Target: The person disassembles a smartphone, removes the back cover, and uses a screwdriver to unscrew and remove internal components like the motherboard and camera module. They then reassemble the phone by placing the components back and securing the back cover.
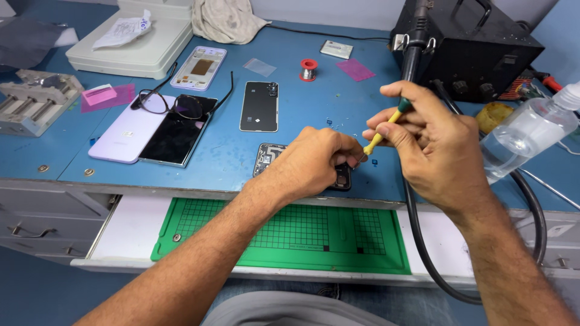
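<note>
My left hand [314, 162] rests on an opened phone body [266, 158] at the near edge of the blue bench, fingers curled down around its camera end [342, 178]. My right hand [426, 136] grips a small yellow-handled screwdriver [386, 124] with a green cap, its tip slanting down towards the left fingertips. The spot where the tip meets the phone is hidden by my fingers.
A black phone back cover [260, 106] lies mid-bench. Farther left lie glasses [175, 104] over two phones [151, 130], and a phone frame [199, 67]. A black rework station [468, 45] stands back right, a clear bottle [525, 136] at right, a green mat [302, 232] in the pulled-out drawer.
</note>
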